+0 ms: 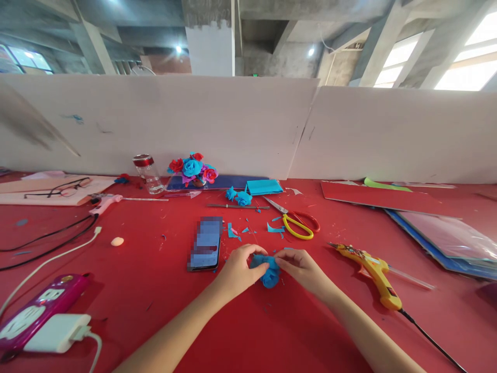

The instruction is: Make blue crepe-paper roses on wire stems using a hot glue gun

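Low over the red table, a blue crepe-paper flower (pixel 271 278) sits between my two hands. My left hand (pixel 245 267) grips it from the left, thumb across its top. On the other side my right hand (pixel 300 267) pinches the flower's upper right edge between thumb and fingers. Small blue paper scraps (pixel 275 228) lie just beyond my hands. Farther back are blue paper flowers (pixel 243 198) and a folded blue paper piece (pixel 264 187). Scissors (pixel 297 227) with yellow and red handles rest behind my right hand.
A phone (pixel 205 243) lies left of my hands. At right is a yellow glue gun (pixel 370 272) with its cord. A power strip (pixel 46 305), a glass bottle (pixel 149 175), a flower arrangement (pixel 193 168) and a red board (pixel 382 199) surround the work area. A white partition (pixel 174 119) stands behind.
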Demonstrator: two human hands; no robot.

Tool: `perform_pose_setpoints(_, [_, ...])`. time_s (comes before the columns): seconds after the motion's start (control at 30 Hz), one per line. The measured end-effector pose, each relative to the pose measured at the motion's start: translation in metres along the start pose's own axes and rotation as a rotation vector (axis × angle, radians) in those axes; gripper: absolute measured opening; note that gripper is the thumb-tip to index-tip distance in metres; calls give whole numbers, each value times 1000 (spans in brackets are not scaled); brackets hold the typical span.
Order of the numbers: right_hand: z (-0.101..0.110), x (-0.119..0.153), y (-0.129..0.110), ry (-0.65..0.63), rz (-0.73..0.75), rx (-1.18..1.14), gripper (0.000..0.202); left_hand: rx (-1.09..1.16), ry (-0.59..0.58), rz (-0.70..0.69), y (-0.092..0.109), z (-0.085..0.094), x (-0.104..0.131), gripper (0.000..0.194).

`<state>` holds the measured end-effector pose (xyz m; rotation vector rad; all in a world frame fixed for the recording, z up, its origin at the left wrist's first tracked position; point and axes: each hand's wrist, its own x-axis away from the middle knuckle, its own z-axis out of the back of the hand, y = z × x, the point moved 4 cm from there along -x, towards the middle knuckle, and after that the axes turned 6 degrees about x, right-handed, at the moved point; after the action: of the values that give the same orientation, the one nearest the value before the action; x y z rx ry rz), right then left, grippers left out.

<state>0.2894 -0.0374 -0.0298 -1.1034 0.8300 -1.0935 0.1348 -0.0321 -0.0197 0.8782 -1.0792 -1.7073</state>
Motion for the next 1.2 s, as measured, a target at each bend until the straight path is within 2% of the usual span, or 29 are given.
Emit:
perform_pose_setpoints(0.13, [0,1,-2,-5,-20,-12,34,3,-24,32,-1,-2,0,19])
perform_pose_setpoints(0.3, [-2,-1,0,-9,-22,-34,35,82,-27,101,-8,-3,-3,28])
perform_pose_setpoints(0.6, [-2,0,7,-35,-50,-45,29,172,-36,171,-10,-3,-2,25])
perform_pose_setpoints(0.7, [-1,0,7,-11,-49,-45,29,151,-9,95,-8,-1,-3,20])
perform_pose_setpoints(0.83, [0,0,5,20,-50,-67,31,111,64,-86,2,7,-5,14])
perform_pose_setpoints(0.93, [1,1,3,23,-52,-86,32,-9,-18,-202,11,12,-2,9])
perform_pose_setpoints(1.03, [2,3,2,22,-58,-106,31,-133,-112,-261,18,16,3,15])
perform_pose_setpoints(1.2, [8,9,1,57,-67,-144,29,-303,-82,-348,24,24,7,21])
